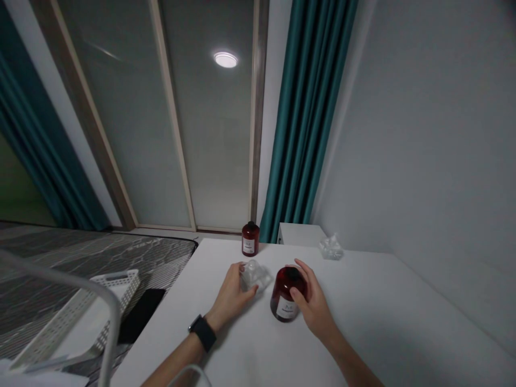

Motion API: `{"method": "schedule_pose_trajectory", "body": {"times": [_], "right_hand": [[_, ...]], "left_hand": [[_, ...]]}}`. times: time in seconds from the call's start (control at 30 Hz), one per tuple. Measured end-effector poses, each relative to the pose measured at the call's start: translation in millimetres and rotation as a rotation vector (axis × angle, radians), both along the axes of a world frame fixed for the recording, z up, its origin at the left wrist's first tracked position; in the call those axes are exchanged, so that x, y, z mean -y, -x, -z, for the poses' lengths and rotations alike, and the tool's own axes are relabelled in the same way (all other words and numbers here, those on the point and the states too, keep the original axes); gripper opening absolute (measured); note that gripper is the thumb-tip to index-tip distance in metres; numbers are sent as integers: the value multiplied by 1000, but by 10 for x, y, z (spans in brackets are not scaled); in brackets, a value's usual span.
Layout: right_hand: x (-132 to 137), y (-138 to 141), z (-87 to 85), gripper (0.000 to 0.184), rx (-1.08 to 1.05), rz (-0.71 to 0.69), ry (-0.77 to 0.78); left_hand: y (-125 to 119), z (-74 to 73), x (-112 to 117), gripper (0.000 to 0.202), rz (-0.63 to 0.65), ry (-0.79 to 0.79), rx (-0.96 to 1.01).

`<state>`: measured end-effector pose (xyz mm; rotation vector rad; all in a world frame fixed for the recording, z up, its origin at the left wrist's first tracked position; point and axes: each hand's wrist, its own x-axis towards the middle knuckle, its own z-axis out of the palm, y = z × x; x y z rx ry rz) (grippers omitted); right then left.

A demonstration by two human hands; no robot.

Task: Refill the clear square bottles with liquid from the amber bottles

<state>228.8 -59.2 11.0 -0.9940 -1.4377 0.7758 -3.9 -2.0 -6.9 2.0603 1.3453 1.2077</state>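
Right hand (315, 307), fingers spread, wraps a dark red bottle (283, 295), neck pointing away past the fingertips; left hand (230, 296), fingers curled, clasps a clear plastic piece (253, 274) just beside it.

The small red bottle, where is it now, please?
In the head view, the small red bottle stands at the far edge of the white table, beyond the left hand, left of a white cabinet.

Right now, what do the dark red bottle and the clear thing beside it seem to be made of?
The dark red bottle under the right hand looks like glossy tinted plastic or glass; its shine and see-through red cannot settle which. The clear object at the left hand seems to be translucent plastic, from its pale sheen, though it is blurred.
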Motion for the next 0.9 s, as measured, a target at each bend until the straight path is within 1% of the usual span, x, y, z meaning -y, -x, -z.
{"method": "schedule_pose_trajectory", "body": {"times": [0.13,0.23,0.33,0.43,0.53,0.67,0.73,0.8,0.83,0.9], "right_hand": [[79,-15,78,57,1,13,-20],[103,-28,104,57,17,15,-11],[94,-36,102,56,26,18,-8],[73,-46,87,57,19,11,0],[52,-62,84,56,16,-15,28],[27,-79,96,46,7,-45,42],[19,-85,87,46,-9,-64,36],[20,-93,64,49,-21,-93,32],[23,-100,51,50,-21,-111,33],[29,-120,39,48,-15,-137,39]], "left_hand": [[2,89,-24,52,1,-30,-2],[12,129,-21,54,-21,-55,-23],[25,140,4,55,-57,-44,-58],[46,108,38,58,-68,-29,-47],[89,24,90,51,-43,-109,3],[144,-155,214,33,-103,-348,-24],[131,-258,284,24,-104,-470,-70],[71,-367,333,19,-21,-552,-93],[23,-423,342,18,55,-560,-99],[-100,-538,330,18,177,-513,-78]]}}
